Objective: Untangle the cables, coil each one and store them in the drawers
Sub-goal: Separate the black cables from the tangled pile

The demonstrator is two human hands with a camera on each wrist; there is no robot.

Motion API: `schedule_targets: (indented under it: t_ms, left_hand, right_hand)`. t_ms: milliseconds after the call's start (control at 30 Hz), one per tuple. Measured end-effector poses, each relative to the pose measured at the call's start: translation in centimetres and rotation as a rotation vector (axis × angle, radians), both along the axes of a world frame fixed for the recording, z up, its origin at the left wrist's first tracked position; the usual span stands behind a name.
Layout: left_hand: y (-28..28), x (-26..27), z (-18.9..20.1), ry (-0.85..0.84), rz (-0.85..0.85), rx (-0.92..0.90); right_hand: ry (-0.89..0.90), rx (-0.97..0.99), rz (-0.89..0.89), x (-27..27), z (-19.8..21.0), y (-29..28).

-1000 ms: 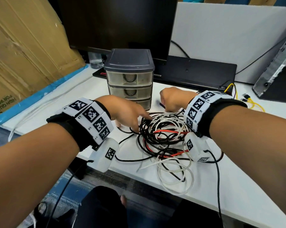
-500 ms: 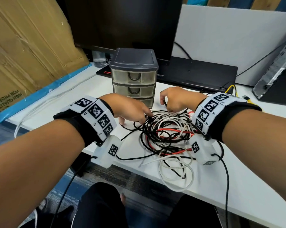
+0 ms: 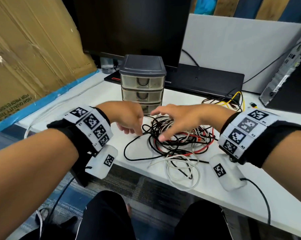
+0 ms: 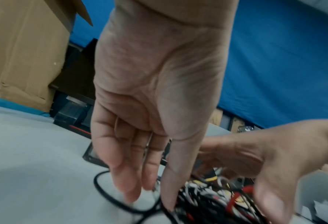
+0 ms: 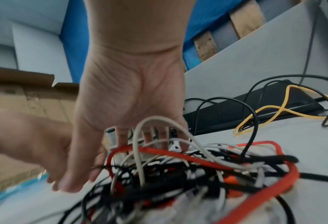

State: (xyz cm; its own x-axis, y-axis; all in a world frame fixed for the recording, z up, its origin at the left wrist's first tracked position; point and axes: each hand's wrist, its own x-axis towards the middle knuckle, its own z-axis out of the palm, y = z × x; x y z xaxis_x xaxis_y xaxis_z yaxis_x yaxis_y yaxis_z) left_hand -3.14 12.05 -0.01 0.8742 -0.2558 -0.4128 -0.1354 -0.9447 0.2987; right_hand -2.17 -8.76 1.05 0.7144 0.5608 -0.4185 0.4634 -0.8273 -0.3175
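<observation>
My left hand (image 3: 129, 118) reaches down, fingers loose, thumb touching a black cable (image 3: 129, 146) at the tangle's (image 3: 177, 144) left edge; my right hand (image 3: 179, 122) hovers spread above; drawers (image 3: 142, 84) behind.

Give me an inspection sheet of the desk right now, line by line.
Surface: white desk, tangle near its front edge.
Job's things: cable tangle of black, white and red, uncoiled; drawer unit, three drawers closed.
Clutter: yellow cable at right rear; clear cup.
Grippers: left hand fingers at a black cable; right hand spread over the tangle.
Cables: white loops hang past the edge.
Surroundings: monitor, cardboard.
</observation>
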Motion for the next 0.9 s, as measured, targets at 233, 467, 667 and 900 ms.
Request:
schedule_targets:
  t_ms: [233,467,667,900]
  left_hand:
    - [-1.9,-0.6,-2.3,-0.16,-0.035,0.097]
    - [-1.7,-0.9,-2.6,-0.157,0.031,0.144]
    - [-1.8,-0.8,-2.7,-0.198,-0.007,0.21]
    - [-2.2,-0.5,3.3,-0.303,0.114,-0.07]
  right_hand:
    - [-0.005,-0.108,-0.06,-0.4,-0.7,-0.1]
    - [0.036,0.032,-0.155,0.3,-1.0,-1.7]
    - [0.081,0.11,-0.222,0.6,-1.2,-2.5]
    - [0.129,0.173,-0.321,1.0,-1.0,-3.1]
